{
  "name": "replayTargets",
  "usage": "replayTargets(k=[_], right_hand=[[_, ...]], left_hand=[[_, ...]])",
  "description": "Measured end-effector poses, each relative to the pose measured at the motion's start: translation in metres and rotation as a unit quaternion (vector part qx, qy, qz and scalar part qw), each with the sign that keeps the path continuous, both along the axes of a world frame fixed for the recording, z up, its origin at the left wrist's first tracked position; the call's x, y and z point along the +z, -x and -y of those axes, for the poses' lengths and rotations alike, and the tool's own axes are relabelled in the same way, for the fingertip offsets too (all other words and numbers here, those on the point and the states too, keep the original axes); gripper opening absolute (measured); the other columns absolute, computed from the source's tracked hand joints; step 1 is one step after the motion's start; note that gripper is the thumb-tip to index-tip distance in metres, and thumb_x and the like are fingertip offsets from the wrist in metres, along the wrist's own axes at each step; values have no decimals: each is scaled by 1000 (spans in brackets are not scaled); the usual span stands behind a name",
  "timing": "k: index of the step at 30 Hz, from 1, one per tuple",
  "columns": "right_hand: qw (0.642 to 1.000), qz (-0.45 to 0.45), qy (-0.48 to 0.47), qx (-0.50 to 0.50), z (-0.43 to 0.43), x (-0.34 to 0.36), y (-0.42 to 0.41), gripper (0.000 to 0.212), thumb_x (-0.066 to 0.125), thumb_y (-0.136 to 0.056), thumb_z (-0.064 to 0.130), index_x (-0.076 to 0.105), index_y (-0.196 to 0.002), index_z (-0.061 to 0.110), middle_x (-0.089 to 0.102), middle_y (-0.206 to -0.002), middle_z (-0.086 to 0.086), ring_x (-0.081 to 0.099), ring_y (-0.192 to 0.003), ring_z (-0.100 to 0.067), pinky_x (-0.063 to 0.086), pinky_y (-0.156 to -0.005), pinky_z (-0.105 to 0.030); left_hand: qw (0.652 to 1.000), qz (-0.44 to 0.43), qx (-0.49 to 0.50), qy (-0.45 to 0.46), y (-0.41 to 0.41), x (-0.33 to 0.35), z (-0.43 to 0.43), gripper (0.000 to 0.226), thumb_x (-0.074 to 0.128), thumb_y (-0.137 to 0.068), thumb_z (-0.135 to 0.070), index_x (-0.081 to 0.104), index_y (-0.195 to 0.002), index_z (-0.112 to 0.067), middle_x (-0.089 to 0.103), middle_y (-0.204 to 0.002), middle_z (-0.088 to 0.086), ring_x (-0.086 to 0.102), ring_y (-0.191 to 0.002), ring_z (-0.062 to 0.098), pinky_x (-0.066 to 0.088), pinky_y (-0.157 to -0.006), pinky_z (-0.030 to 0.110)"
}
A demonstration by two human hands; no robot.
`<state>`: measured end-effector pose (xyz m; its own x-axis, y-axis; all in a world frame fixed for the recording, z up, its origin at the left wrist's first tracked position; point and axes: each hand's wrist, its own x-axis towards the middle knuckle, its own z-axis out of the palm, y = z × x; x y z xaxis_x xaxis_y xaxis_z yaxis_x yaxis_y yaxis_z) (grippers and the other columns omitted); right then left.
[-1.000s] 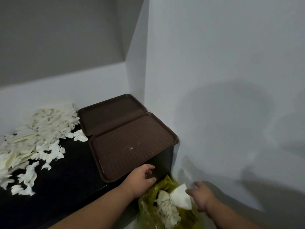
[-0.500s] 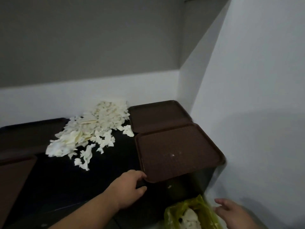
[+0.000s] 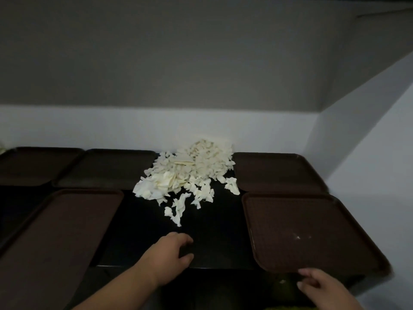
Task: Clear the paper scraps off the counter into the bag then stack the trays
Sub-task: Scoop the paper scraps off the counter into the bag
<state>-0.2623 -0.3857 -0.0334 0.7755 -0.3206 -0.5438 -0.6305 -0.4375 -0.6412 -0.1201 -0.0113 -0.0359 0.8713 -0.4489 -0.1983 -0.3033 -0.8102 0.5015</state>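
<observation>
Paper scraps (image 3: 187,175) lie heaped at the far middle of a black counter (image 3: 214,240). The pile's right fringe is just beside the far-right tray (image 3: 277,171), and its near tail trails toward the person's left hand (image 3: 172,251). That hand hovers low over bare counter near the front edge, fingers loosely curled and holding nothing, short of the closest scrap. The right hand (image 3: 321,287) sits at the near rim of the near-right tray (image 3: 312,220), fingers loosely spread and empty. Whether they touch the rim cannot be told in the dim light. Only a yellow-green patch of the bag (image 3: 283,285) shows, below the counter's front edge and just left of the right hand. A near-left tray (image 3: 58,229) and far-left trays (image 3: 105,166) flank the pile's other side.

The step in hand looks to be fetching a load of paper. Done well, it likely means cupping the left hand behind the pile and raking a compact handful toward the front edge. Pinching single bits would serve worse, since such light pieces should scatter easily. The right hand would do best holding the bag's mouth wide and close under that edge. Strays beside the far-right tray will want a last sweep before any tray is lifted. No tray is stacked yet.
</observation>
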Motion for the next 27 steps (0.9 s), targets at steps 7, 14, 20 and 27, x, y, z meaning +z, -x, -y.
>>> replayTargets(k=[7,14,20,27], right_hand=[[996,79,26,39,-73,24,-85,28,70,-90,29,61,-115,36,66,-110,10,60,-101,2,41,-80,-15],[989,117,74,55,-133,27,-176,34,71,-89,29,64,-122,29,65,-108,7,65,-94,-3,49,-77,-19],[984,119,107,81,-174,23,-231,32,70,-89,34,62,-120,31,63,-109,8,62,-97,-4,48,-81,-20],[973,90,161,140,-184,8,-275,52,70,-87,38,55,-136,27,54,-132,1,57,-113,-14,44,-92,-24]], left_hand=[[999,40,-10,0,-64,7,-55,46,59,-83,-57,55,-127,-44,52,-114,-20,56,-103,0,51,-94,28],[999,44,-11,14,-139,10,-104,41,61,-85,-54,56,-124,-43,54,-117,-18,57,-103,1,52,-93,27],[999,40,-29,0,-181,2,-116,38,62,-88,-49,57,-125,-40,56,-117,-14,56,-104,4,49,-92,27],[999,16,-44,-5,-195,-16,-83,55,64,-87,-46,49,-139,-35,51,-130,-10,52,-118,9,47,-100,29]])
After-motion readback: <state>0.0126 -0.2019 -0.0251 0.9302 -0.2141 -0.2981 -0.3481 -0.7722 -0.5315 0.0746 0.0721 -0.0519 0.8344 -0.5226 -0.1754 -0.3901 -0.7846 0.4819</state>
